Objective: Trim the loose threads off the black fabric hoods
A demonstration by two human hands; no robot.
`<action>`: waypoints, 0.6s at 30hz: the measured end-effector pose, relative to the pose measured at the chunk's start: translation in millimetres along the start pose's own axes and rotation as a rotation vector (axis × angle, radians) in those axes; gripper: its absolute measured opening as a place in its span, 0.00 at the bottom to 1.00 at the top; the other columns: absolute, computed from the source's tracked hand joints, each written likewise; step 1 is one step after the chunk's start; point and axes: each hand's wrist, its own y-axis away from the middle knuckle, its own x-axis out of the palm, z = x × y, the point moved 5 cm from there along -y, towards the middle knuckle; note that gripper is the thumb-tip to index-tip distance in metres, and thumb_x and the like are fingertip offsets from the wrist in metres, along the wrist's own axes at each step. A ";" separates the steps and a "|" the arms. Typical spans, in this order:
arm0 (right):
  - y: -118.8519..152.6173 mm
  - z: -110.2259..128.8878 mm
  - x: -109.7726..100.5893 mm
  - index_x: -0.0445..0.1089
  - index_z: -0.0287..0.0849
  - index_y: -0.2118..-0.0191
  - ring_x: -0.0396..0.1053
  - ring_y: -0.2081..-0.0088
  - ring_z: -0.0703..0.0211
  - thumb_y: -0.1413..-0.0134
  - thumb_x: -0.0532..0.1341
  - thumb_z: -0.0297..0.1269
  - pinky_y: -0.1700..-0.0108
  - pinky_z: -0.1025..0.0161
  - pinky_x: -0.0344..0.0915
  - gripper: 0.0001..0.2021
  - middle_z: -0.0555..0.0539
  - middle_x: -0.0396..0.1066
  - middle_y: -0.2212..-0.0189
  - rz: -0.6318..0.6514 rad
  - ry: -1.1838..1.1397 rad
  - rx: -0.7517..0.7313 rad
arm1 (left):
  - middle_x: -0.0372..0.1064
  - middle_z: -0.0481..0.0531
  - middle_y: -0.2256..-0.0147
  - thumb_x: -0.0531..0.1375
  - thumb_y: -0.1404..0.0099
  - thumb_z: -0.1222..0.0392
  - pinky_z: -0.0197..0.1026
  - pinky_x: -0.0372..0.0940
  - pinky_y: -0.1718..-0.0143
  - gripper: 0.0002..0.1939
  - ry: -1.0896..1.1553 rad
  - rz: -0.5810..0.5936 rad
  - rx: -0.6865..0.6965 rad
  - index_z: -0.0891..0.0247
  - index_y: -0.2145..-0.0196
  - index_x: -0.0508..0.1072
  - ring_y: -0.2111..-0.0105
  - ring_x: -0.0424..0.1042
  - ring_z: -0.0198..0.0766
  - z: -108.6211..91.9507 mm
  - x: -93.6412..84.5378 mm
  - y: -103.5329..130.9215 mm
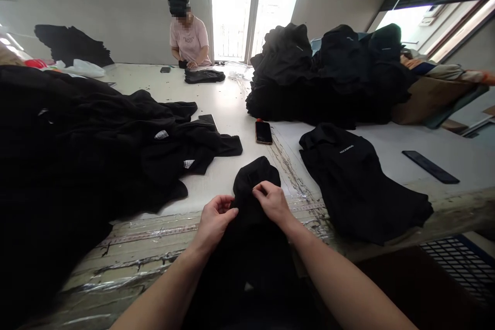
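A black garment [257, 167] lies in front of me at the table's near edge, its rounded far end like a hood or collar. My left hand [216, 216] grips its left side, thumb and fingers pinched at the cloth. Farther in, my right hand [273, 201] pinches the fabric near the top with thumb and forefinger. The lower part of the garment is dark and merges with the shadow below my arms. To the right rests another black garment [359, 180] with small white lettering, lying flat.
Loose black garments [147, 134] spread along the left. Tall black garment stacks [328, 77] stand at the back right. A phone [263, 133] lies ahead on the white table [228, 105], and a dark flat strip [430, 167] lies at right. A co-worker [189, 41] handles dark cloth across the table.
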 end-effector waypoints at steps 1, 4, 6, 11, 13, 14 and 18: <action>-3.9 -1.5 -9.2 0.66 0.42 0.77 0.65 0.75 0.60 0.49 0.60 0.37 0.71 0.64 0.62 0.08 0.50 0.67 0.79 -0.031 -0.019 0.025 | 0.70 0.48 0.70 0.66 0.51 0.64 0.35 0.64 0.66 0.16 0.012 -0.003 -0.003 0.65 0.63 0.72 0.69 0.69 0.34 -0.1 -0.7 0.5; -12.4 14.1 -41.6 0.63 0.42 0.75 0.57 0.83 0.64 0.42 0.52 0.46 0.81 0.66 0.54 0.16 0.53 0.59 0.84 -0.115 -0.079 0.087 | 0.69 0.48 0.69 0.64 0.49 0.64 0.34 0.64 0.67 0.16 -0.021 -0.020 0.019 0.64 0.61 0.71 0.69 0.69 0.33 -2.6 -2.1 4.4; -13.0 42.8 -52.9 0.60 0.43 0.74 0.52 0.85 0.66 0.38 0.46 0.50 0.84 0.67 0.50 0.20 0.55 0.55 0.85 -0.082 -0.128 0.082 | 0.68 0.48 0.68 0.62 0.48 0.63 0.35 0.65 0.68 0.16 -0.088 -0.055 0.068 0.63 0.59 0.70 0.70 0.68 0.33 -5.3 -2.9 8.2; 7.0 118.7 -10.1 0.66 0.42 0.73 0.63 0.73 0.63 0.46 0.61 0.40 0.72 0.65 0.61 0.10 0.50 0.64 0.74 0.333 0.070 -0.236 | 0.66 0.49 0.64 0.58 0.43 0.64 0.37 0.66 0.67 0.22 -0.259 -0.148 0.271 0.59 0.49 0.64 0.70 0.69 0.34 -15.3 -2.6 19.0; 13.2 118.3 12.5 0.67 0.42 0.71 0.63 0.71 0.62 0.48 0.62 0.35 0.69 0.65 0.62 0.04 0.49 0.64 0.71 0.341 0.263 -0.304 | 0.66 0.49 0.63 0.56 0.42 0.65 0.38 0.67 0.65 0.25 -0.280 -0.177 0.337 0.58 0.46 0.61 0.68 0.69 0.34 -19.0 -2.9 22.2; 14.2 113.7 21.1 0.67 0.41 0.71 0.63 0.71 0.62 0.47 0.60 0.34 0.69 0.65 0.62 0.04 0.49 0.64 0.71 0.333 0.310 -0.318 | 0.67 0.49 0.64 0.56 0.41 0.65 0.38 0.67 0.65 0.26 -0.278 -0.182 0.345 0.58 0.45 0.60 0.68 0.69 0.34 -19.9 -3.2 22.9; 6.8 96.8 24.1 0.63 0.41 0.77 0.62 0.73 0.64 0.43 0.56 0.31 0.69 0.66 0.61 0.11 0.50 0.63 0.75 0.247 0.222 -0.282 | 0.66 0.47 0.67 0.58 0.41 0.64 0.36 0.65 0.68 0.25 -0.202 -0.157 0.293 0.59 0.45 0.60 0.71 0.66 0.32 -18.9 -3.9 21.2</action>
